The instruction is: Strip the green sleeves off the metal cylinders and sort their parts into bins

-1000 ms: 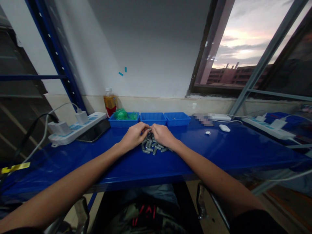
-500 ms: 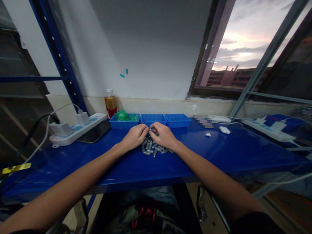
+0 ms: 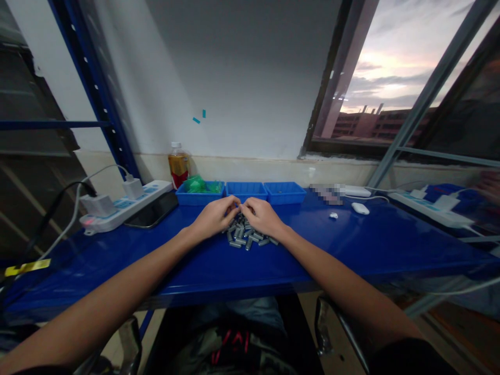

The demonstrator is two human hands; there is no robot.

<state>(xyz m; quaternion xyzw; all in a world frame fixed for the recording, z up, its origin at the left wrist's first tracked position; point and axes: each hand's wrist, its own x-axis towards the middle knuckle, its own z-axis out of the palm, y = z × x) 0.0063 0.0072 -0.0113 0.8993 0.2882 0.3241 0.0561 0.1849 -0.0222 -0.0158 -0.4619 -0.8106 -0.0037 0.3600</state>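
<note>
A pile of several small grey metal cylinders [image 3: 245, 237] lies on the blue table [image 3: 219, 263]. My left hand [image 3: 214, 217] and my right hand [image 3: 261, 216] rest over the far side of the pile, fingertips nearly touching each other. Both hands have curled, pinching fingers at the top of the pile; what they pinch is too small to make out. Just behind the hands stand three blue trays: the left tray [image 3: 187, 198] holds green material, the middle tray [image 3: 246, 189] and the right tray [image 3: 284, 192] look nearly bare.
A white power strip [image 3: 117, 207] with plugged chargers and a dark phone [image 3: 150, 210] lie at the left. A drink bottle [image 3: 177, 164] stands by the wall. A white mouse [image 3: 359, 208], a small white item [image 3: 333, 214] and another power strip [image 3: 425, 208] lie at the right.
The hands stay over the pile with only small finger movements; the fingertips have parted slightly. A blurred hand has come into view at the far right edge.
</note>
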